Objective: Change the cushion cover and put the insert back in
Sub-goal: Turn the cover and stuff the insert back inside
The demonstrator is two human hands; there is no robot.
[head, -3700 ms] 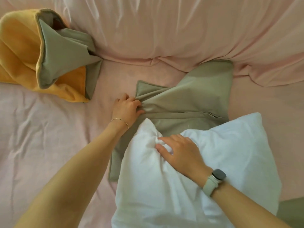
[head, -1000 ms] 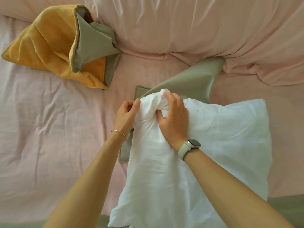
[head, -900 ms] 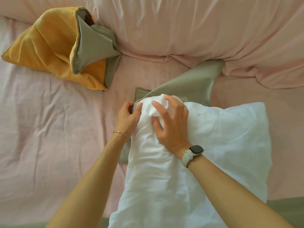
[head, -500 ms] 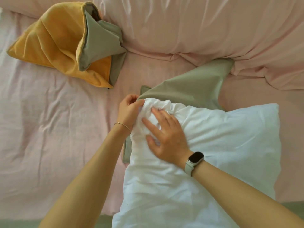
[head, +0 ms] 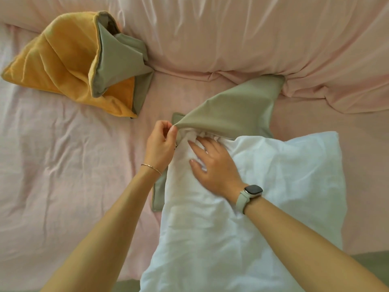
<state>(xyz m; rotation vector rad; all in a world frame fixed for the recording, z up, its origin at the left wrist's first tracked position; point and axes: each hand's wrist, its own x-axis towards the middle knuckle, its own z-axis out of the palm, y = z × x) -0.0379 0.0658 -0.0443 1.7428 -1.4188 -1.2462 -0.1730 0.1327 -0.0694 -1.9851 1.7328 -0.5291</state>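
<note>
On pink bed (head: 63, 165), white insert (head: 263, 197) lies over green cover (head: 231, 110), top corner tucked into cover's opening. Left hand (head: 161, 144) pinches cover edge, lifts it. Right hand (head: 212, 165) flat, fingers spread, presses insert corner into opening. Yellow-and-green old cover (head: 69, 66) lies apart, far left.
</note>
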